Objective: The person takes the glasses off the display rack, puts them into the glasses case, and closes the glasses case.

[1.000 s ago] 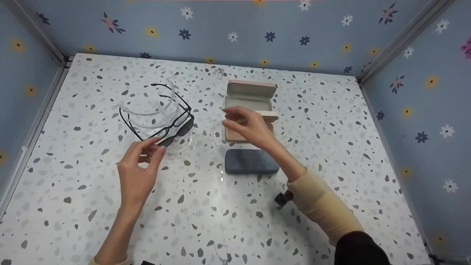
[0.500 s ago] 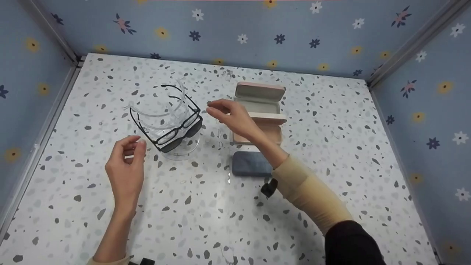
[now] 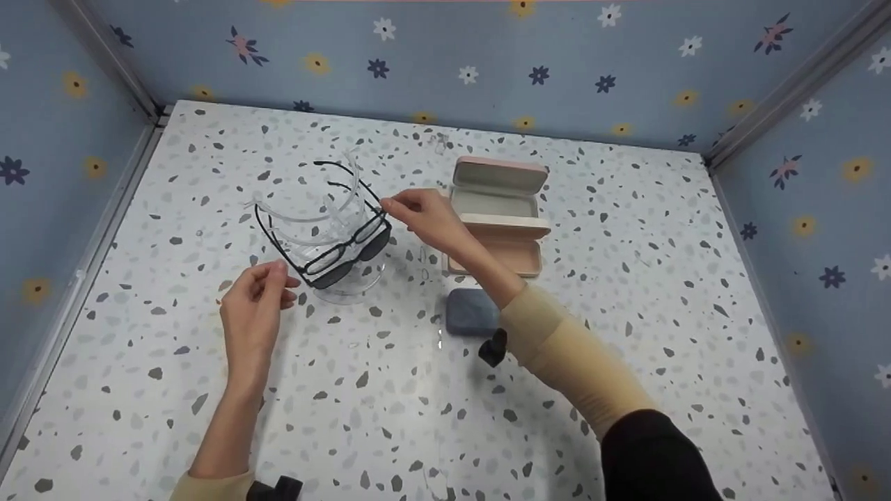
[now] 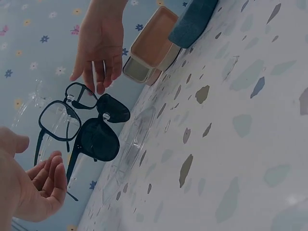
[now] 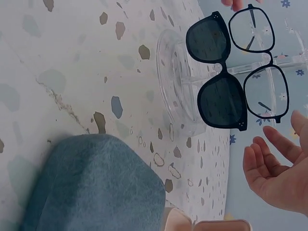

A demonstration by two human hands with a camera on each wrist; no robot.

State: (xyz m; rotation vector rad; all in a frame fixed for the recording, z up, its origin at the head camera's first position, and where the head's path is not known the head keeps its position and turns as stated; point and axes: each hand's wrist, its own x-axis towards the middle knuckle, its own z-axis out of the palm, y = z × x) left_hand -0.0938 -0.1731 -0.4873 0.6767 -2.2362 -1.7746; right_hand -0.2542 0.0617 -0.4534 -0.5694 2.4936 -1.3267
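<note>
Black-framed eyeglasses (image 3: pixel 326 260) with clear lenses sit on the upper tier of a clear plastic display stand (image 5: pixel 166 82). Below them on the stand are dark sunglasses (image 5: pixel 222 101). My left hand (image 3: pixel 256 299) is beside the left end of the frames, fingers loosely bent and nothing between them. On the other side my right hand (image 3: pixel 428 217) has its fingertips right at the right hinge of the eyeglasses. In the right wrist view its fingers (image 5: pixel 260 161) are relaxed, a little apart from the frame.
Right of the stand, an open case with a grey lining (image 3: pixel 495 203) stands behind an open peach-lined case (image 3: pixel 518 256). A closed blue-grey case (image 3: pixel 470 313) lies in front, partly under my right forearm. Flowered panels (image 3: pixel 452 42) border the white speckled table (image 3: pixel 390 431).
My right hand has moved left from over the open cases to the right end of the eyeglasses. My left hand drew back from the frames, then came near them again.
</note>
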